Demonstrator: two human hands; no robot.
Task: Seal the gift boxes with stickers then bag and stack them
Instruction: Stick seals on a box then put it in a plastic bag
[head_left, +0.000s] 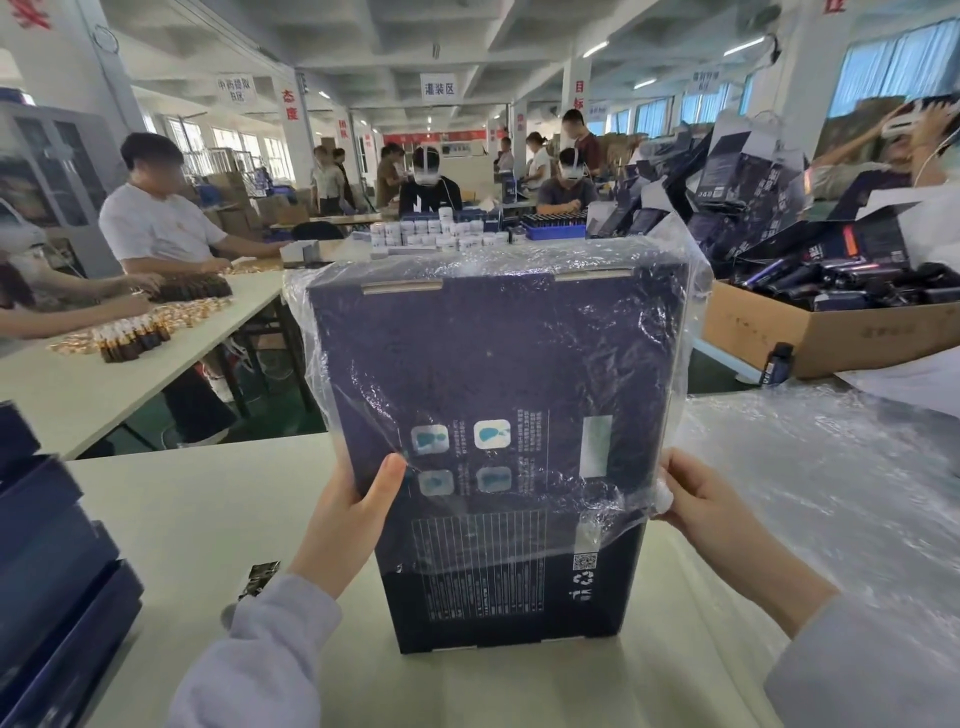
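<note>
You work at a pale, smooth counter (208, 519) in a long factory hall with a concrete-beam ceiling, hanging signs and windows down both sides. Across the aisle on the left, people sit at another white table (78, 384) strewn with small amber bottles (135, 338). Further back, workers sit behind rows of white jars (436, 231). A cardboard carton (831, 332) heaped with dark packs sits to the right. At the counter's left edge lies a stack (47, 571) of dark blue boxes, and crinkled clear film (831, 493) covers the counter's right side. A small shiny item (260, 577) lies near your left sleeve; what it is cannot be told. The box (498, 364) stands on end in the middle of the counter, straight in front of you, its printed back facing you: four rounded icons, a table, a QR code. A clear bag (696, 280) covers it from the top down past the icons, leaving the bottom part bare. Your left grip (353, 514) clasps the box's left edge, thumb flat on the front face, fingers out of sight behind. Your right grip (701, 499) pinches the bag's loose rim at the box's right edge. The box is matte, deep navy card, rectangular with crisp corners. The bag is thin, glossy and wrinkled, catching white glare.
</note>
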